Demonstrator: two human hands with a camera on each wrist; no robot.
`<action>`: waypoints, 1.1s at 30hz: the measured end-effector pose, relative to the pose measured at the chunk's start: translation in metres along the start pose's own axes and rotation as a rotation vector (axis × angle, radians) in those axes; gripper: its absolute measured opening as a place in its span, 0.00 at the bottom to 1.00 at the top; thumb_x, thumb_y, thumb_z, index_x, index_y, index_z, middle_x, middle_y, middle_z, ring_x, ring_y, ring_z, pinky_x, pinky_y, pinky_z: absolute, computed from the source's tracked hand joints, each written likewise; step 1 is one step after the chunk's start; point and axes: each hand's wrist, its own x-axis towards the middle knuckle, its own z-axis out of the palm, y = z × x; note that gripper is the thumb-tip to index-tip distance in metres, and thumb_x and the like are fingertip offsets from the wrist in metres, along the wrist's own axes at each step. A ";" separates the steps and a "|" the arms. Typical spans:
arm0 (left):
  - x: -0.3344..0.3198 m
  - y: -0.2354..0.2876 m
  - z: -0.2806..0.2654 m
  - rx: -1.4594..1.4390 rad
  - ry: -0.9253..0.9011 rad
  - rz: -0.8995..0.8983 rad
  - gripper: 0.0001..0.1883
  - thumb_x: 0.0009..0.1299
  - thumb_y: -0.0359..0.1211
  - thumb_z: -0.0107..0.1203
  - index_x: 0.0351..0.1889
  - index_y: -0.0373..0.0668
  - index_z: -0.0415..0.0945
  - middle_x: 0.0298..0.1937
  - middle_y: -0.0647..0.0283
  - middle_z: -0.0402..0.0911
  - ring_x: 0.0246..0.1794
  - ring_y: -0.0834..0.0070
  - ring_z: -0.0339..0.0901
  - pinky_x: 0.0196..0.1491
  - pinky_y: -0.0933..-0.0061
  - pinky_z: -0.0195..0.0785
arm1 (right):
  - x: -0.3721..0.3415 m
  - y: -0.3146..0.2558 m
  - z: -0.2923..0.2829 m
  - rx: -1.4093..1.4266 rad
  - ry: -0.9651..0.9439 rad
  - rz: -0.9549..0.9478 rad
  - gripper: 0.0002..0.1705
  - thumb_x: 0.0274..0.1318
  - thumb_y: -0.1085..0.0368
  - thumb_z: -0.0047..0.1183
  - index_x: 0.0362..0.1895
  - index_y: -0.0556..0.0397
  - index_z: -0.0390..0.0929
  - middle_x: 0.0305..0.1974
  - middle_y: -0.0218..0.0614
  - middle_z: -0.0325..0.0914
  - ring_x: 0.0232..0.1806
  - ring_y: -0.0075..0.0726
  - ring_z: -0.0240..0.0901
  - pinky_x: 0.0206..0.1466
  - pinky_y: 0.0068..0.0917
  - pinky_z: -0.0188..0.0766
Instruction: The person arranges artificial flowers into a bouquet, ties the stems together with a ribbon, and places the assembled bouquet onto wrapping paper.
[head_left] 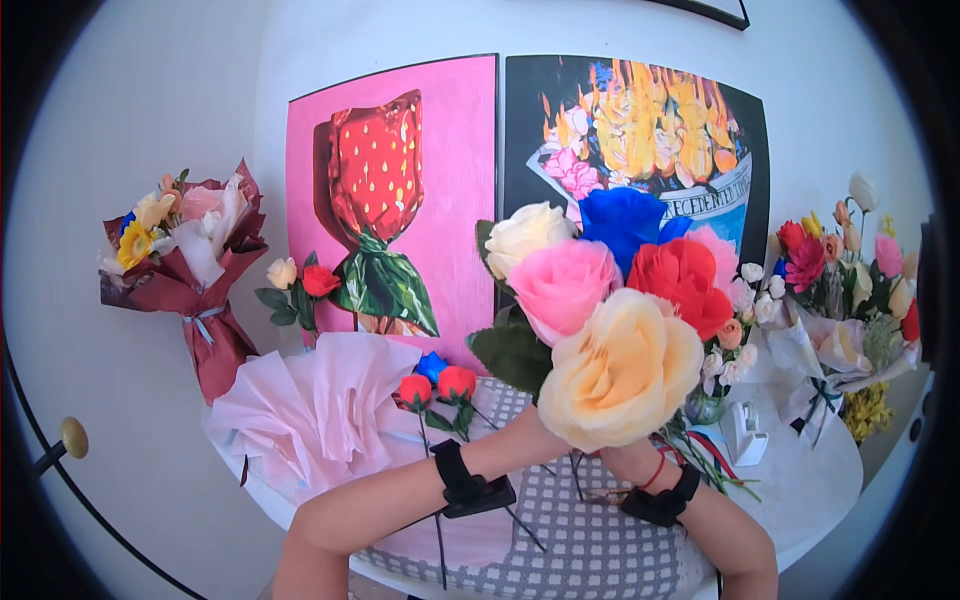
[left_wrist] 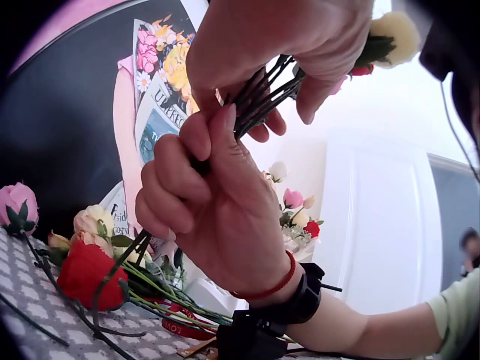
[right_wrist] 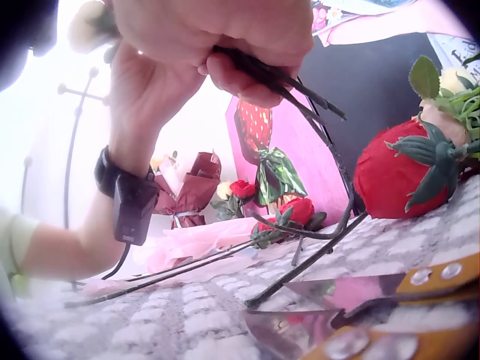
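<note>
Both hands hold a bunch of artificial roses in front of me, its blooms facing the head camera. It has a peach rose, a pink rose, a blue rose, a red rose and a white rose. In the left wrist view my left hand grips the dark stems just under the blooms. Lower down, my right hand, with a red string bracelet, curls round the same stems, thumb pressed on them. The blooms hide most fingers in the head view.
Loose red roses lie beside pink wrapping paper on a grey checked cloth. A bladed tool with riveted tan handles lies below the right hand. Wrapped bouquets stand left and right; two pictures stand behind.
</note>
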 end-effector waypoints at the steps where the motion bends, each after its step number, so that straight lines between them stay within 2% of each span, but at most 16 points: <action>1: 0.002 -0.002 0.003 -0.007 -0.001 -0.008 0.25 0.64 0.42 0.51 0.58 0.44 0.62 0.60 0.61 0.63 0.59 0.68 0.61 0.62 0.69 0.51 | -0.002 -0.001 -0.002 0.063 -0.022 0.142 0.08 0.54 0.72 0.39 0.32 0.58 0.72 0.24 0.37 0.70 0.31 0.35 0.64 0.37 0.30 0.58; 2: 0.007 -0.006 0.005 -0.003 0.122 0.092 0.23 0.60 0.37 0.55 0.53 0.41 0.65 0.54 0.60 0.68 0.54 0.70 0.65 0.56 0.70 0.57 | -0.005 -0.005 -0.004 0.126 -0.045 0.285 0.08 0.56 0.71 0.38 0.30 0.59 0.71 0.17 0.32 0.66 0.23 0.30 0.61 0.28 0.27 0.58; 3: 0.010 -0.008 0.005 0.002 0.244 0.191 0.22 0.56 0.32 0.58 0.48 0.37 0.68 0.49 0.59 0.72 0.48 0.72 0.70 0.51 0.72 0.62 | -0.003 -0.010 -0.004 0.132 -0.049 0.295 0.08 0.56 0.71 0.38 0.30 0.59 0.71 0.17 0.32 0.66 0.23 0.30 0.61 0.28 0.27 0.58; 4: 0.010 -0.010 -0.001 -0.225 0.166 -0.071 0.20 0.57 0.33 0.58 0.47 0.37 0.68 0.46 0.60 0.73 0.46 0.74 0.70 0.47 0.73 0.64 | 0.002 -0.016 -0.005 0.224 0.013 0.371 0.10 0.57 0.69 0.38 0.27 0.59 0.69 0.15 0.29 0.62 0.19 0.26 0.57 0.23 0.24 0.54; 6: 0.010 -0.014 -0.013 -0.335 0.237 0.100 0.16 0.60 0.33 0.55 0.44 0.37 0.69 0.40 0.63 0.75 0.41 0.74 0.72 0.42 0.72 0.65 | 0.008 -0.020 -0.010 0.354 0.059 0.461 0.17 0.62 0.63 0.35 0.21 0.57 0.61 0.14 0.25 0.56 0.16 0.19 0.51 0.18 0.21 0.50; 8: 0.003 -0.028 -0.035 -0.091 0.177 0.007 0.12 0.60 0.31 0.53 0.42 0.38 0.71 0.36 0.61 0.76 0.37 0.71 0.75 0.40 0.70 0.66 | 0.012 -0.016 -0.011 0.428 0.096 0.417 0.18 0.64 0.60 0.33 0.21 0.53 0.57 0.15 0.24 0.54 0.15 0.17 0.49 0.17 0.19 0.48; 10: -0.009 -0.053 -0.057 0.315 0.073 -0.086 0.13 0.60 0.27 0.51 0.44 0.40 0.71 0.40 0.62 0.76 0.41 0.71 0.74 0.43 0.72 0.65 | 0.012 -0.011 -0.012 0.501 0.126 0.447 0.18 0.64 0.59 0.33 0.22 0.52 0.57 0.15 0.23 0.53 0.15 0.16 0.47 0.17 0.18 0.47; 15: -0.041 -0.083 -0.078 0.786 -0.223 -0.309 0.12 0.58 0.28 0.53 0.42 0.45 0.73 0.33 0.64 0.78 0.35 0.69 0.76 0.37 0.71 0.66 | 0.012 -0.010 -0.015 0.677 0.138 0.541 0.17 0.64 0.55 0.34 0.24 0.49 0.56 0.16 0.20 0.51 0.16 0.13 0.44 0.16 0.14 0.44; 19: -0.044 -0.078 -0.066 0.504 -0.369 -0.342 0.10 0.57 0.30 0.54 0.38 0.46 0.75 0.31 0.63 0.78 0.34 0.70 0.76 0.37 0.71 0.66 | 0.012 -0.015 -0.015 0.690 0.133 0.561 0.17 0.64 0.56 0.34 0.24 0.49 0.57 0.17 0.20 0.51 0.16 0.12 0.44 0.16 0.14 0.43; 21: -0.046 -0.083 -0.052 0.384 -0.542 -0.328 0.10 0.56 0.29 0.55 0.37 0.47 0.76 0.30 0.63 0.78 0.33 0.71 0.75 0.36 0.71 0.65 | 0.013 -0.017 -0.014 0.692 0.135 0.558 0.17 0.64 0.56 0.35 0.24 0.49 0.57 0.17 0.20 0.51 0.16 0.12 0.44 0.16 0.14 0.44; 25: -0.036 -0.079 -0.048 0.572 -0.543 -0.229 0.12 0.56 0.27 0.54 0.39 0.46 0.76 0.29 0.65 0.78 0.31 0.71 0.75 0.36 0.73 0.66 | 0.012 -0.018 -0.015 0.706 0.106 0.566 0.17 0.64 0.56 0.35 0.24 0.50 0.58 0.17 0.20 0.53 0.16 0.12 0.46 0.17 0.14 0.45; 27: -0.032 -0.082 -0.055 0.467 -0.305 -0.158 0.12 0.54 0.23 0.49 0.36 0.41 0.77 0.27 0.58 0.77 0.30 0.70 0.76 0.35 0.72 0.66 | 0.013 -0.017 -0.015 0.690 0.093 0.570 0.17 0.64 0.56 0.35 0.24 0.50 0.58 0.17 0.20 0.53 0.16 0.12 0.46 0.17 0.14 0.45; 28: -0.029 -0.081 -0.057 0.471 -0.307 -0.154 0.12 0.54 0.23 0.49 0.36 0.41 0.77 0.27 0.58 0.77 0.30 0.70 0.76 0.35 0.72 0.66 | 0.013 -0.017 -0.015 0.680 0.072 0.578 0.17 0.64 0.56 0.35 0.24 0.50 0.59 0.17 0.20 0.53 0.16 0.12 0.46 0.16 0.14 0.45; 30: -0.025 -0.078 -0.062 0.331 -0.137 -0.190 0.11 0.58 0.22 0.48 0.39 0.37 0.74 0.32 0.61 0.79 0.32 0.76 0.76 0.36 0.75 0.68 | 0.013 -0.016 -0.014 0.725 0.072 0.614 0.18 0.64 0.56 0.35 0.23 0.50 0.59 0.16 0.20 0.53 0.14 0.12 0.45 0.15 0.14 0.45; 32: -0.022 -0.064 -0.056 0.162 -0.056 -0.293 0.11 0.62 0.22 0.43 0.40 0.32 0.73 0.36 0.58 0.79 0.37 0.76 0.76 0.39 0.76 0.69 | 0.012 -0.015 -0.011 0.713 0.057 0.632 0.18 0.64 0.56 0.36 0.22 0.50 0.59 0.15 0.19 0.52 0.13 0.13 0.44 0.13 0.14 0.44; 33: -0.021 -0.054 -0.052 -0.152 0.034 -0.376 0.11 0.64 0.23 0.42 0.41 0.32 0.73 0.37 0.57 0.79 0.38 0.75 0.77 0.40 0.77 0.70 | 0.012 -0.015 -0.010 0.715 0.052 0.631 0.18 0.64 0.56 0.36 0.22 0.50 0.59 0.15 0.19 0.52 0.13 0.13 0.44 0.13 0.14 0.44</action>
